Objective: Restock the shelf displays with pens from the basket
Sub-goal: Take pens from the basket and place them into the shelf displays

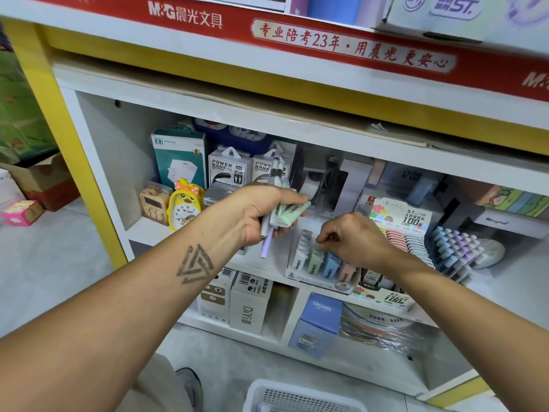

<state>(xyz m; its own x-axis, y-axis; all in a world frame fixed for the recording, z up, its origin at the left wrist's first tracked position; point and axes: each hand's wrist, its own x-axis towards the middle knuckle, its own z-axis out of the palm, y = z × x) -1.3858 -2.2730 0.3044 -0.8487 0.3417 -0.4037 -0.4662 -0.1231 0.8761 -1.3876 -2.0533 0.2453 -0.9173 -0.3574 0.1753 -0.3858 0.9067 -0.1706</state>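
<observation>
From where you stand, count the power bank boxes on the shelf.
2 show: one power bank box beside the teal box, another right of it, partly behind the pens. More may be hidden.

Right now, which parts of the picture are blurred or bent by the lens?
Head view: the red banner bows from wide-angle distortion; the basket at the bottom edge is soft; the right hand over the display tray is slightly blurred; the left hand is sharper.

Stationery shop, shelf restock: my two bare hands, left hand (261, 212) and right hand (353, 236), work at the white shelf (267, 263). Two white power bank boxes (228, 169) stand at its back, one yellow duck-shaped clock (185, 205) near its left edge. One white slotted plastic basket (297, 396) sits below. Pens in my left fist: too bunched to count.
</observation>
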